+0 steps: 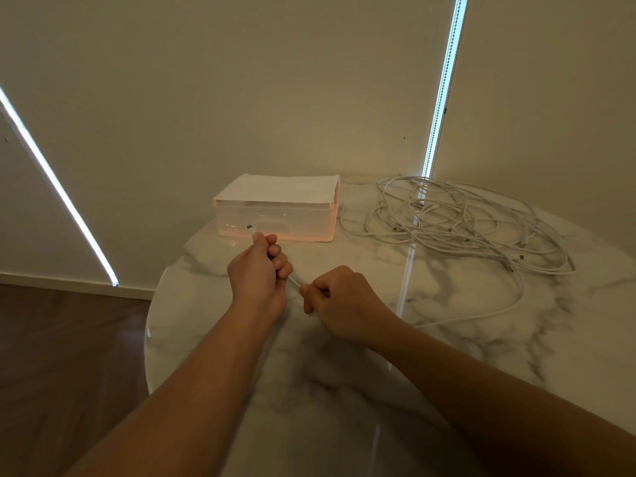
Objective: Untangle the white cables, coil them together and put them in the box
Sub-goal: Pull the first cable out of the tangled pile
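Observation:
A loose tangle of white cables (457, 228) lies on the marble table at the back right. One cable runs from that heap along the table to my hands. My left hand (260, 273) grips its end in a fist, and the metal plug (250, 228) sticks out above my thumb. My right hand (339, 299) pinches the same cable a short way below. A short stretch of cable (294, 281) shows taut between the two hands. The translucent pink box (275, 220) stands just behind my left hand, with a white sheet lying across its top.
The round marble table (447, 356) ends close to my left arm, with dark wood floor (69, 356) beyond its edge. Beige walls stand right behind the box and the cable heap. Bright light strips run down the walls at left and right.

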`<action>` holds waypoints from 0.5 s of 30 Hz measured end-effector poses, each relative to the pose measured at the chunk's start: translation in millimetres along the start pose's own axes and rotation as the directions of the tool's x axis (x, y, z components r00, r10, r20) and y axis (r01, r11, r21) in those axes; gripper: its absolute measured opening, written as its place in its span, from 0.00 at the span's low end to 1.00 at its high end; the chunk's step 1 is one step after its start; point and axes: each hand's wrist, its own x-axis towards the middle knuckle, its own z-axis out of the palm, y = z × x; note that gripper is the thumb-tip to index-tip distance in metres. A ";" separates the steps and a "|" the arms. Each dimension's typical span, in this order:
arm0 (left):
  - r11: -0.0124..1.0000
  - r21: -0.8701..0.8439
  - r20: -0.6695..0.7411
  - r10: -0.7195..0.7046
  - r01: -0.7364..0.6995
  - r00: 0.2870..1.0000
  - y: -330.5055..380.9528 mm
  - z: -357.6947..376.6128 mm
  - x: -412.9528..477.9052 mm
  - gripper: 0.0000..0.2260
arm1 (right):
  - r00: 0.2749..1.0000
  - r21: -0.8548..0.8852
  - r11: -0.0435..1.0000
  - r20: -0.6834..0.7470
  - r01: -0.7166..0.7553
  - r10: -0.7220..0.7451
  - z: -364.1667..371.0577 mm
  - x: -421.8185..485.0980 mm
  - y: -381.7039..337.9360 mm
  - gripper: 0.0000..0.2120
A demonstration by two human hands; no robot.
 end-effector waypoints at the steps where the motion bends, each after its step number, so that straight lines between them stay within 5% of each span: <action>1: 1.000 -0.007 -0.003 0.001 -0.001 1.000 0.0 0.0 0.9 0.12 | 1.000 -0.019 1.000 0.008 -0.004 0.004 -1.1 -1.2 0.1 0.17; 15: 0.993 -0.112 -0.046 -0.038 0.032 0.998 11.9 -17.9 31.8 0.14 | 0.991 -0.218 0.971 0.109 0.101 -0.079 -28.8 -32.3 23.8 0.16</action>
